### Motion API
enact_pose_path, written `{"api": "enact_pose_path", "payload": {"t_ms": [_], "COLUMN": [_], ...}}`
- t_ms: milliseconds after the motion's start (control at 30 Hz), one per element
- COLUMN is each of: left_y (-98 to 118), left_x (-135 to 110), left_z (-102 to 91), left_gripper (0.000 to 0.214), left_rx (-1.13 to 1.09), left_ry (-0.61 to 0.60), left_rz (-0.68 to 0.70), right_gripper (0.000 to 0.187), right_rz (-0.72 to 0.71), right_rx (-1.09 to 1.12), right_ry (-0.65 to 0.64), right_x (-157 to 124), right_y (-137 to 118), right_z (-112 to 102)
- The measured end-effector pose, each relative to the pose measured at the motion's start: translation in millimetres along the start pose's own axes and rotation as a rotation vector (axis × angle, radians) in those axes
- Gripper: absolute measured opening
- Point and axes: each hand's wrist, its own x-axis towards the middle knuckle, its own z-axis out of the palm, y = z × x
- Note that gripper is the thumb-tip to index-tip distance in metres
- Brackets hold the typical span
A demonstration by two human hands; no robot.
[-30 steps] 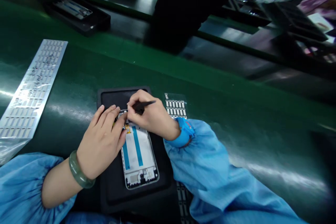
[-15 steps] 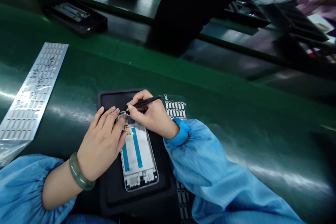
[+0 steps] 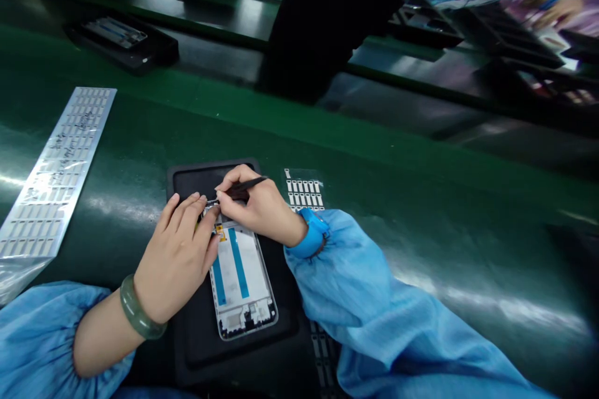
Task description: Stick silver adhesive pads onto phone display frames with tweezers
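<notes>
Black tweezers (image 3: 244, 188) in right hand (image 3: 262, 207), left hand (image 3: 175, 260) on phone frame (image 3: 242, 318)

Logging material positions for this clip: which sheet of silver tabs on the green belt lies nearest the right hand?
The small sheet right beside the right hand; the long sheet, marked with handwriting, lies well beyond the left hand.

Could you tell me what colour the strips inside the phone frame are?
Blue strips, clearest in the head view.

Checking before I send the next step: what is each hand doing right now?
Left hand: open, thumb and fingertips at the top of the phone frame.
Right hand: closed, holding black tweezers.
</notes>
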Motion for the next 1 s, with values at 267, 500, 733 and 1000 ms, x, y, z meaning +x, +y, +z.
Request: {"api": "enact_pose_path", "payload": {"t_ms": [267,500,733,1000], "left_y": [-0.6,0.8,0.6,1.0], "left_x": [-0.4,0.4,0.5,0.3], "left_z": [0.1,-1.6,-1.4,-0.8], "left_gripper": [0.038,0.037,0.039,0.039], "left_rx": [-0.018,-0.031,-0.03,-0.028], "left_ry": [-0.002,0.0,0.009,0.004], "left_rz": [-0.005,-0.018,-0.019,-0.021], "right_gripper": [0.01,0.01,0.008,0.008], "right_rz": [-0.073,-0.179,0.143,0.047], "right_rx": [-0.088,-0.204,0.114,-0.007], "right_ry": [0.052,-0.057,0.005,0.04], "right_x": [-2.2,-0.7,0.6,1.3], "right_y": [0.5,-7.5,5.4,1.5], "right_z": [-0.4,-0.8,-3.6,-2.8]}}
